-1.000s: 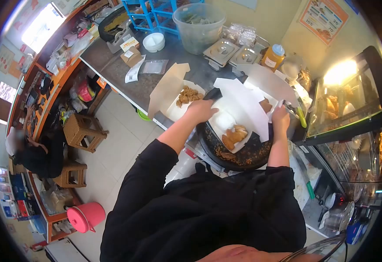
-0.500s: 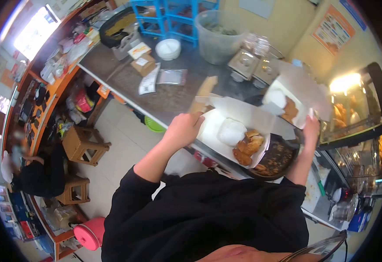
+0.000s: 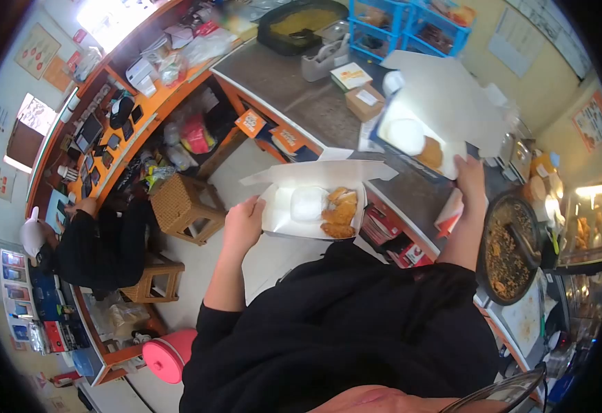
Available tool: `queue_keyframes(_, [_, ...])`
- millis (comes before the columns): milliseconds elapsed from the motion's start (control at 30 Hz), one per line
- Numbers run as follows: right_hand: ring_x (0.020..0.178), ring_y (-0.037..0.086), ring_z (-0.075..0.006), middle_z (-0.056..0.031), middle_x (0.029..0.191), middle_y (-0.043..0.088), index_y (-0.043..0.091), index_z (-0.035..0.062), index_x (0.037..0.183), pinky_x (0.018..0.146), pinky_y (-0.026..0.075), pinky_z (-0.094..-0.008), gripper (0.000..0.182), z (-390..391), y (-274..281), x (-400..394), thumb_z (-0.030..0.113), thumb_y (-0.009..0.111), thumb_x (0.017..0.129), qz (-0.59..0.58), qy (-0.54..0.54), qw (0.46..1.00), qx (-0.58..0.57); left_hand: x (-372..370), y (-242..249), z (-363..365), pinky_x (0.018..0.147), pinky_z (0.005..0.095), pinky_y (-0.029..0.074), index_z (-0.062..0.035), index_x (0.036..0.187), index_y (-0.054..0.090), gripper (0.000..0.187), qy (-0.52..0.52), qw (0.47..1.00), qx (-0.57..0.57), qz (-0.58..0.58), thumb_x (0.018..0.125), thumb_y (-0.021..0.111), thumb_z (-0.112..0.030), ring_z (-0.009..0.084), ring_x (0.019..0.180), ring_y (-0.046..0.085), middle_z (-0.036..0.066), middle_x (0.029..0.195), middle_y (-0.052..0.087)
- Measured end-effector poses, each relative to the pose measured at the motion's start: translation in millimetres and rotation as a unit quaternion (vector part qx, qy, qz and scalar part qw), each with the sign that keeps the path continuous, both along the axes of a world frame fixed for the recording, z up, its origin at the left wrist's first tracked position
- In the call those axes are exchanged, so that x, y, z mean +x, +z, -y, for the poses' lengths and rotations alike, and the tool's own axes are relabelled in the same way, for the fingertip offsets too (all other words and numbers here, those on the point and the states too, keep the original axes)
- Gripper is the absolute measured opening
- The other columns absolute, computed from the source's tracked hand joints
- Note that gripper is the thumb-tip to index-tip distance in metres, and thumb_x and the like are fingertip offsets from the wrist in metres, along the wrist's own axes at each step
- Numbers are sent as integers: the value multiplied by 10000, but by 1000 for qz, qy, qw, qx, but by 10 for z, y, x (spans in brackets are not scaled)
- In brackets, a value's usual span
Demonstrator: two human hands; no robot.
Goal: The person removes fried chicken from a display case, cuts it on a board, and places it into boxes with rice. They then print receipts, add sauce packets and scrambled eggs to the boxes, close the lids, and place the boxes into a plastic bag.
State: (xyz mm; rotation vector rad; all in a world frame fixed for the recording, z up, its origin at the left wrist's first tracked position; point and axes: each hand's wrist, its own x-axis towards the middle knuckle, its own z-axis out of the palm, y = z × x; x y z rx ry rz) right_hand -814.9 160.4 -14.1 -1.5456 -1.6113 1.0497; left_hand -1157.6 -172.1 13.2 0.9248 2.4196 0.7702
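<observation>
My left hand (image 3: 244,221) is closed on the left side of an open paper meal box (image 3: 278,212), held up in front of my body above the floor. Inside it lie a white rounded portion, perhaps wrapped rice (image 3: 309,204), and pieces of fried chicken (image 3: 341,215). Farther right, my right hand (image 3: 469,177) grips the near right corner of a second open meal box (image 3: 389,131) over the counter. That one holds a similar white portion (image 3: 406,136) and a fried piece (image 3: 430,153). Both lids stand raised. My fingertips are partly hidden by the boxes.
A dark counter (image 3: 273,79) runs behind the boxes, with small cartons (image 3: 364,102) and blue racks (image 3: 377,27). A round black pan of crumbs (image 3: 504,241) is at right, near a lit display case (image 3: 587,227). Someone sits at left (image 3: 101,241) beside wicker-look stools (image 3: 180,206).
My view and body have turned left. Both boxes have moved away from the crumb pan, the left one now over the floor and the right one near the small cartons.
</observation>
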Motion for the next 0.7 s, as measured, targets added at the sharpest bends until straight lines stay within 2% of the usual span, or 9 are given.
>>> queue_keyframes(100, [507,632,-231,-163,736,648,622,-71,960,429,504,-341,302,-7,-66,-1004,209,519,920,61,73,995,14,-539,-246,151,754,424,488,-21,1117,631,355,26,999,9,-21,929,488,-285,390,840,643,245,861,651])
queue_keyframes(133, [490,626,-229,-155,684,640,619,-72,962,431,521,-336,292,20,-64,-1352,193,501,929,60,81,995,18,-708,-321,169,752,420,489,-22,1125,629,356,37,999,11,-19,931,488,-286,389,838,644,242,860,652])
queue_keyframes(167, [484,627,-224,-152,654,632,611,-76,984,431,526,-343,290,4,-123,-1653,184,493,934,4,94,996,3,-846,-381,167,753,417,489,-23,1129,627,357,51,998,21,-3,933,488,-287,385,842,646,240,861,654])
queue_keyframes(233, [486,635,-227,-165,682,642,597,-71,1009,431,527,-344,276,-207,-372,-2260,173,489,937,-37,132,990,-40,-1169,-486,128,756,410,489,-24,1139,623,359,78,996,38,29,938,486,-288,378,850,652,235,865,658])
queue_keyframes(333, [494,644,-240,-177,698,650,574,-88,1013,425,530,-334,275,-486,-626,-3208,161,479,940,-10,171,984,-49,-1696,-550,-27,769,403,486,-20,1137,622,360,110,992,37,48,943,484,-290,369,876,656,233,883,664])
queue_keyframes(533, [529,666,-239,-191,696,662,574,-99,971,459,534,-358,296,-1142,-1117,-5138,168,448,946,-37,153,981,-112,-2832,-622,-518,788,415,489,-18,1150,615,378,161,987,-8,21,944,479,-304,381,905,651,248,928,661])
queue_keyframes(667, [528,660,-230,-185,712,652,564,-99,983,451,546,-334,295,-1647,-1400,-5870,175,457,957,-5,141,986,-88,-3349,-667,-964,811,442,482,-33,1154,615,377,158,987,-23,-16,942,469,-309,406,931,629,251,959,655])
queue_keyframes(700, [562,666,-265,-195,721,659,578,-88,967,523,540,-367,326,-1733,-1535,-5938,213,453,958,9,138,988,-70,-3461,-700,-1080,818,447,478,-38,1149,618,372,150,988,-29,-17,942,468,-309,409,939,623,250,964,653])
